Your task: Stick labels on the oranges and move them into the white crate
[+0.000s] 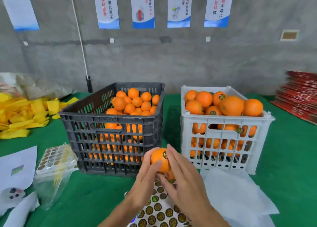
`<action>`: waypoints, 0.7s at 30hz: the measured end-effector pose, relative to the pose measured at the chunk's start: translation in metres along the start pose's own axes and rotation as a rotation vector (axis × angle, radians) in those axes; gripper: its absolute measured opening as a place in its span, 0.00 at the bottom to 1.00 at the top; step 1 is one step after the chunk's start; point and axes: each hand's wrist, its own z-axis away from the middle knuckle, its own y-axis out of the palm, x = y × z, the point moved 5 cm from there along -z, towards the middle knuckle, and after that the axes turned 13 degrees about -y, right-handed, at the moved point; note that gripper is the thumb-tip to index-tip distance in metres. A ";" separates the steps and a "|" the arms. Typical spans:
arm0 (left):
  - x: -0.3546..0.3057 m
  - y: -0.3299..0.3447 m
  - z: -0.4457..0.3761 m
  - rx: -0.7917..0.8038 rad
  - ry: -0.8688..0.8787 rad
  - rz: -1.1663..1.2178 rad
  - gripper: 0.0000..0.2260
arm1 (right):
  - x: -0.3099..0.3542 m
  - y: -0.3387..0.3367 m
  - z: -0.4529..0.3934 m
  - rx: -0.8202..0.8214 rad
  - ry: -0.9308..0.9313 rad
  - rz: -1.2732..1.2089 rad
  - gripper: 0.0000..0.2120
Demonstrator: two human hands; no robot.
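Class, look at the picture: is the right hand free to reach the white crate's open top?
Probably yes. The right hand sits just before the white crate, nothing between, though it is touching the orange.

Left of the black crate (113, 129) on the green counter (89, 199) lie yellow foam sleeves (20, 113); far right, stacked red cartons (298, 96); behind, wall posters (143, 7).

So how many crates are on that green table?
2. The black crate sits left of centre, partly filled with oranges. The white crate stands to its right, heaped with oranges. Nothing suggests a third, though the table's edges run out of view.
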 end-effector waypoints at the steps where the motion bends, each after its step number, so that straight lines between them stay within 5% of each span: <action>1: -0.017 0.011 -0.008 0.011 0.025 0.006 0.26 | -0.009 -0.013 -0.013 -0.054 0.001 0.053 0.33; 6: -0.132 0.065 -0.062 -0.014 0.263 -0.063 0.26 | -0.070 -0.085 -0.085 -0.215 0.011 0.313 0.35; 11: -0.220 0.118 -0.134 -0.113 0.390 -0.268 0.29 | -0.141 -0.137 -0.142 -0.154 0.187 0.516 0.37; 16: -0.238 0.160 -0.187 -0.088 0.344 -0.766 0.27 | -0.206 -0.140 -0.153 0.107 0.419 0.617 0.27; 21: -0.230 0.152 -0.192 -0.183 0.347 -1.140 0.16 | -0.200 -0.122 -0.156 0.162 0.307 0.536 0.18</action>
